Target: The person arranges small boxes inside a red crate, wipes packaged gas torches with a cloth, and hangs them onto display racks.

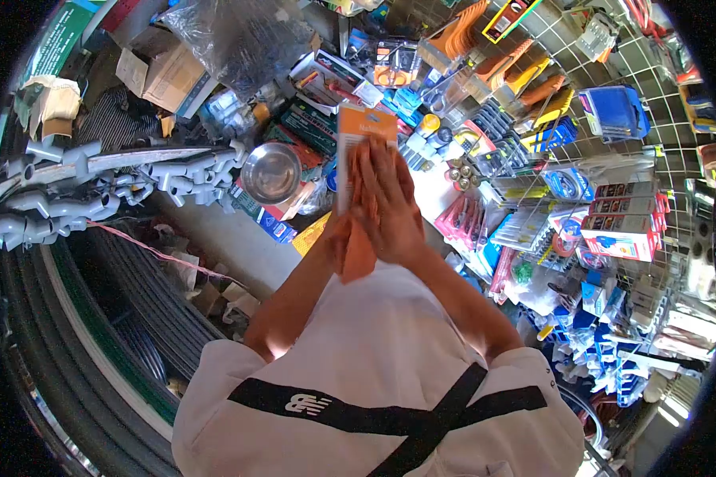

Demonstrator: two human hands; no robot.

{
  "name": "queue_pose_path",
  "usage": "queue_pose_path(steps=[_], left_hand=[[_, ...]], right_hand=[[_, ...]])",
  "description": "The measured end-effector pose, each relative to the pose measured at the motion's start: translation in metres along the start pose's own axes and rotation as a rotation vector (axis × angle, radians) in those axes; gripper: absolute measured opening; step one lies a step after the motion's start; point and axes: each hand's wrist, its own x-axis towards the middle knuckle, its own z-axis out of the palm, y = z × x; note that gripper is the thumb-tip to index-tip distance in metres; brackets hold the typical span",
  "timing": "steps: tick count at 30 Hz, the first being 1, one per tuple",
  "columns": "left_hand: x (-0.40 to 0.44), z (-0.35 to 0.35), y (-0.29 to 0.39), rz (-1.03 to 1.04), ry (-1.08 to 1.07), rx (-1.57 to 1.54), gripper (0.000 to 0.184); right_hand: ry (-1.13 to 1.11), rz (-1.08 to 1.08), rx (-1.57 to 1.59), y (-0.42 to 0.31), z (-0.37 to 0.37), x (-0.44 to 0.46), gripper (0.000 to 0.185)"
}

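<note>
A flat blister pack with an orange header card stands upright in front of my chest. My left hand grips it low on its left side; its fingers are partly hidden. My right hand presses an orange-brown cloth against the face of the pack, fingers long and close together. The cloth hangs down between both hands and covers much of the pack, so the product inside cannot be made out.
A steel bowl sits left of my hands. Grey pipe fittings line a ledge farther left, above black hose coils. A cardboard box stands at the back. Packaged tools hang on a wire grid at right.
</note>
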Motion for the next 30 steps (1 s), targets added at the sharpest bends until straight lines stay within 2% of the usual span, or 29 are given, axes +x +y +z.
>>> queue_pose_path(steps=[1,3,5,7,8,11,13,16,19,22,23,26,30], left_hand=[[-0.002,0.004,0.002,0.033,-0.005,0.128,0.053],[-0.006,0.012,0.008,0.099,-0.015,0.383,0.059],[-0.015,0.031,0.008,0.086,0.016,0.374,0.058],[-0.031,0.040,0.003,-0.034,-0.016,-0.666,0.058],[-0.034,0.042,0.004,-0.057,-0.025,-0.757,0.058],[-0.032,0.037,0.010,-0.073,0.018,-0.228,0.057],[-0.026,0.029,0.010,-0.053,0.023,-0.075,0.056],[-0.018,0.018,0.006,-0.006,0.031,0.005,0.056],[-0.015,0.011,0.004,0.039,0.042,0.074,0.055],[-0.016,0.009,0.011,0.055,0.046,0.070,0.054],[-0.017,0.011,0.016,0.046,0.044,0.078,0.054],[-0.018,0.011,0.024,0.030,0.036,0.093,0.053],[-0.019,0.007,0.018,0.045,0.015,0.097,0.052]], right_hand=[[-0.031,0.019,-0.223,0.015,0.000,0.011,0.075],[-0.001,0.094,-0.136,0.045,0.006,0.017,0.078],[0.014,0.138,0.041,0.036,0.000,0.015,0.085],[-0.069,0.076,0.076,0.034,0.013,-0.011,0.084],[-0.113,0.045,0.093,0.031,0.020,-0.024,0.084],[-0.179,-0.015,-0.013,0.005,0.037,-0.046,0.076],[-0.141,-0.068,-0.008,-0.006,0.035,-0.040,0.073],[-0.120,0.038,-0.251,0.007,0.023,-0.005,0.069],[-0.051,0.088,-0.081,0.034,0.013,0.010,0.066],[-0.087,0.105,-0.056,0.027,0.024,-0.011,0.068],[-0.122,0.169,0.054,0.021,0.029,-0.025,0.067],[-0.136,0.030,-0.048,-0.004,0.033,-0.039,0.066],[-0.097,-0.088,-0.009,0.003,0.032,-0.006,0.062]])
